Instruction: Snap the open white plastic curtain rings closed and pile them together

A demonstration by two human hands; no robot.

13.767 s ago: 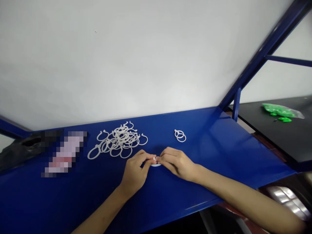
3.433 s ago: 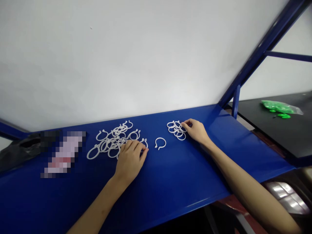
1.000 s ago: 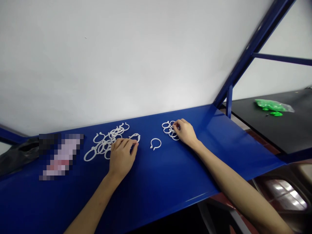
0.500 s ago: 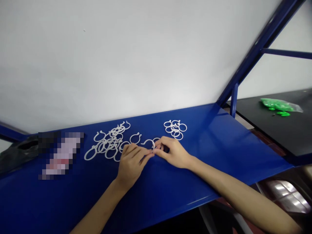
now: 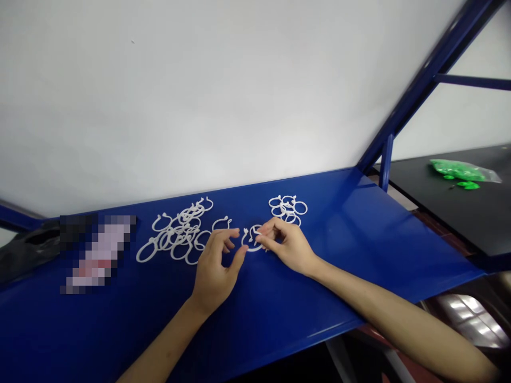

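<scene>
Left hand (image 5: 219,261) is drawing back from the right hand (image 5: 288,246) since half a second ago, its fingers now curving wide apart. Right fingers are pinching a white ring (image 5: 251,250), which is sitting between the hands at the counter (image 5: 287,303). Looking light, smooth and springy, it is probably calling for a gentle hold near its knobbed ends.

The right hand (image 5: 294,246) pinches 1 white ring (image 5: 251,250) beside the spread left hand (image 5: 215,274).
</scene>
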